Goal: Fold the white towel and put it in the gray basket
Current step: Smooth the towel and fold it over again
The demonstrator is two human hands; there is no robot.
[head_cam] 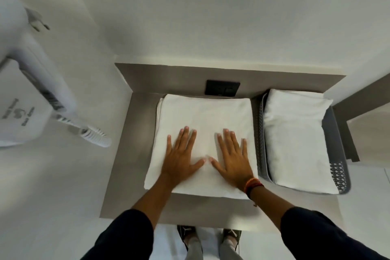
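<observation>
A white towel, folded into a thick rectangle, lies flat on the grey shelf. My left hand and my right hand both rest palm down on its near half, fingers spread, thumbs almost touching. Neither hand grips anything. To the right stands the gray basket with perforated walls; a folded white towel fills it.
A black switch plate sits on the back wall just behind the towel. A white wall-mounted hair dryer with a coiled cord hangs at the left. White walls close in the shelf. My shoes show below its front edge.
</observation>
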